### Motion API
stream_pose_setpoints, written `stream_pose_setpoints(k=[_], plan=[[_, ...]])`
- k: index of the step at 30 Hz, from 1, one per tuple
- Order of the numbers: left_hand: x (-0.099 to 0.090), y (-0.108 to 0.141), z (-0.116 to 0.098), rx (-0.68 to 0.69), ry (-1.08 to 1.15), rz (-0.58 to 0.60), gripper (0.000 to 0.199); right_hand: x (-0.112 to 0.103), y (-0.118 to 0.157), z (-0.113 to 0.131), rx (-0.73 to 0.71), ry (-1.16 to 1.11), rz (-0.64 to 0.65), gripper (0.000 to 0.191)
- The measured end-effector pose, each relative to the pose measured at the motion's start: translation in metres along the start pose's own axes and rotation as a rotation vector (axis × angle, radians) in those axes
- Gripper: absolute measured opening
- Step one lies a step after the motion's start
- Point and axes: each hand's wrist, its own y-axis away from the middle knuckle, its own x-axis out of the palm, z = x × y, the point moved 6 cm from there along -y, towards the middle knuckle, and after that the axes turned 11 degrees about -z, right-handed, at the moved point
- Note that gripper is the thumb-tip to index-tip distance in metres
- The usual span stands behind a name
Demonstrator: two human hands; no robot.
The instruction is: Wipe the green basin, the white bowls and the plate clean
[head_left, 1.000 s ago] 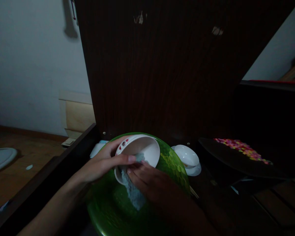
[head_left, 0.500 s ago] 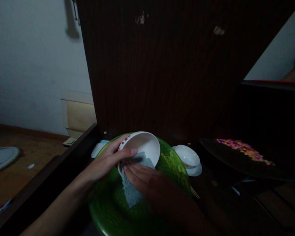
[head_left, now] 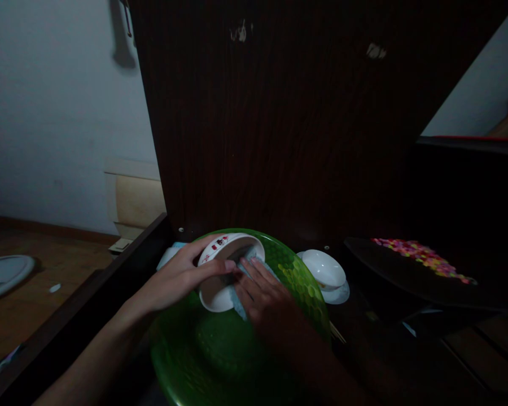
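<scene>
A white bowl point(head_left: 215, 294) with red marks near its rim is tilted above a large green basin point(head_left: 220, 344). My left hand point(head_left: 185, 274) grips the bowl at its left side, with the thumb over the rim. Pressed against the bowl's inside at the right is a pale blue-grey cloth point(head_left: 240, 304), held under the fingers of my right hand point(head_left: 260, 287). Part of the cloth is hidden by that hand.
Right of the basin, a white bowl point(head_left: 325, 268) rests on a saucer point(head_left: 338, 294), near chopsticks point(head_left: 337, 332). A dark surface with colourful small pieces point(head_left: 423, 258) lies farther right. A dark wooden panel point(head_left: 279, 124) rises behind.
The held bowl has turned and tilted, showing more of its patterned side. The cloth has moved up and into the bowl with my right hand, and less of it hangs down.
</scene>
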Motion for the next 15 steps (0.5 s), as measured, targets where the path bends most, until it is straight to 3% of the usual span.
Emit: stream_pose_setpoints(k=[4, 7, 11, 15], plan=[[0.005, -0.002, 0.005, 0.02, -0.066, 0.005, 0.051, -0.001, -0.005, 0.011, 0.043, -0.216, 0.215, 0.044], [0.01, -0.003, 0.011, 0.021, -0.082, 0.03, 0.05, -0.012, -0.008, 0.011, 0.198, -0.478, 0.345, 0.058], [0.01, -0.001, 0.01, 0.028, 0.018, 0.033, 0.049, -0.037, -0.014, -0.003, 0.427, -0.76, 0.238, 0.06], [0.005, -0.003, 0.008, 0.007, 0.084, -0.045, 0.052, -0.052, -0.013, -0.02, 0.571, -0.81, 0.084, 0.044]])
